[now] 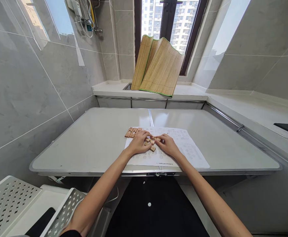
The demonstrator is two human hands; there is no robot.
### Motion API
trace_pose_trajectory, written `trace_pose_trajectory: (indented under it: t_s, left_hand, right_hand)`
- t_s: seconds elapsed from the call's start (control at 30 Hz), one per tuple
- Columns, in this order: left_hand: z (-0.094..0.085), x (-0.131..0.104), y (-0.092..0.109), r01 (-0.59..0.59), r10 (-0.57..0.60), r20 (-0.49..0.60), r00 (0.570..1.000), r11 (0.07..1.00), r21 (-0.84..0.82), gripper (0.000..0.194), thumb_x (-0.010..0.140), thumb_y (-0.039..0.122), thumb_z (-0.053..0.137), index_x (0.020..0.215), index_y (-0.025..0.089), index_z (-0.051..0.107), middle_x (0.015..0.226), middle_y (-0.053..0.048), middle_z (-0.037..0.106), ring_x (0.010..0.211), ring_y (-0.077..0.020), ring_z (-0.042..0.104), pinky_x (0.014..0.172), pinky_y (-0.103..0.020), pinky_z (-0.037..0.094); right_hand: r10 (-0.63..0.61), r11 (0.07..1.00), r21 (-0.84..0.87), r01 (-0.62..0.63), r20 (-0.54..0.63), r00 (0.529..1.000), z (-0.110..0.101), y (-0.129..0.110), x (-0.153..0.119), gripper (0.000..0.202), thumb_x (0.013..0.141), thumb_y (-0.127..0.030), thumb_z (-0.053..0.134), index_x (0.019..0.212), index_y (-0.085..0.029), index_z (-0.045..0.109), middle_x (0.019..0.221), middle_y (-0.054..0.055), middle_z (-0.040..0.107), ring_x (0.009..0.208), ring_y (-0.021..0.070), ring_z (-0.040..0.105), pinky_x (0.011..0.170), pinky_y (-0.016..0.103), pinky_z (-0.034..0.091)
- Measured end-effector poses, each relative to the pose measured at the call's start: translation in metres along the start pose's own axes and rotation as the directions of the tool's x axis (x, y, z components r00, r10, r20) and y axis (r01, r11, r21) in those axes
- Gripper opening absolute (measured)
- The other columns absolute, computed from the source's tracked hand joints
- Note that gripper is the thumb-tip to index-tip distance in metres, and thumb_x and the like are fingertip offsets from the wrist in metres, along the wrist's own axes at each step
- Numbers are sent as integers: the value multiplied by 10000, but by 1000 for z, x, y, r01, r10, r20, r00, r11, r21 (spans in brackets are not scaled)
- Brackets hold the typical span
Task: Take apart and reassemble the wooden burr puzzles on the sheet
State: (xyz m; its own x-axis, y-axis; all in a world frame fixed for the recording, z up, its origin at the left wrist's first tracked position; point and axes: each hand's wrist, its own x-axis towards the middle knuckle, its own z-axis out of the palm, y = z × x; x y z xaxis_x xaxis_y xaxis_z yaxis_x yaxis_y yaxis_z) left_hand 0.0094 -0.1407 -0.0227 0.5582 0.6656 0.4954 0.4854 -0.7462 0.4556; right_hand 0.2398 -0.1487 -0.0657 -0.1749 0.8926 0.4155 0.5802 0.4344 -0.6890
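Several small wooden pieces point(153, 148) lie on a printed white paper sheet point(190, 154) at the middle of the table's front. My left hand point(141, 142) curves round their left side, its fingertips on the upper pieces and its thumb near the lower ones. From the right, my right hand point(168, 144) has its fingers pressed together on a piece at the right end of the group. A row of joined wooden pieces point(133, 132) lies behind my left hand, at the sheet's back left corner. The hands cover parts of the group.
The white folding table point(84, 144) has a seam down its middle. Behind it, a bamboo mat point(163, 67) leans by the window on a ledge point(193, 92). White perforated baskets point(8, 204) stand at the lower left. A counter point(264, 112) runs along the right.
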Motion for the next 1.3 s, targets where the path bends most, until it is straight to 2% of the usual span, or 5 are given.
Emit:
trace_pose_trajectory:
  t_s: [0.13, 0.57, 0.73, 0.93, 1.3]
  left_hand:
    - [1, 0, -1, 6, -6, 15, 1000, 1000, -10, 309, 881, 284, 677, 1185, 230, 675, 1238, -105, 670, 1185, -303, 610, 1062, -461, 476]
    - [-1, -3, 5, 17, -9, 117, 993, 998, -65, 735, 737, 571, 865, 1348, 262, 595, 1364, -130, 604, 1279, -357, 581, 1092, -498, 479]
    - [0, -3, 4, -16, 20, 114, 993, 999, -39, 538, 822, 412, 786, 1305, 242, 618, 1316, -123, 633, 1222, -321, 610, 1053, -460, 503]
    - [-1, -2, 4, -11, 10, 69, 998, 1000, 22, 161, 841, 282, 687, 994, 238, 708, 1071, -86, 694, 1052, -292, 644, 960, -433, 515]
    - [-1, -2, 0, 73, -66, -38, 997, 977, 199, 187, 868, 412, 707, 829, 230, 683, 893, -72, 662, 873, -274, 608, 811, -421, 473]
  right_hand:
    - [-6, 1000, 16, 6, 13, 1000, 0, -2, -1, 395, 979, -541, 634, 1159, -232, 803, 983, 98, 690, 871, 267, 655, 822, 416, 513]
    - [-24, 982, 190, 0, 124, 992, -5, -22, -4, 338, 972, -511, 629, 1100, -252, 805, 969, 50, 809, 805, 226, 688, 757, 363, 528]
    - [-38, 971, 240, -6, 181, 983, -9, -27, -5, 331, 964, -500, 633, 1080, -247, 814, 1046, 51, 824, 837, 228, 702, 793, 367, 538]
    - [-41, 963, 268, -12, 194, 980, -10, -29, -4, 323, 957, -483, 654, 1131, -257, 806, 1087, 60, 821, 914, 243, 728, 841, 379, 557]
    - [-12, 974, 227, -27, 169, 986, -10, -33, -5, 311, 946, -495, 657, 1076, -254, 802, 1020, 49, 816, 779, 208, 664, 749, 356, 514]
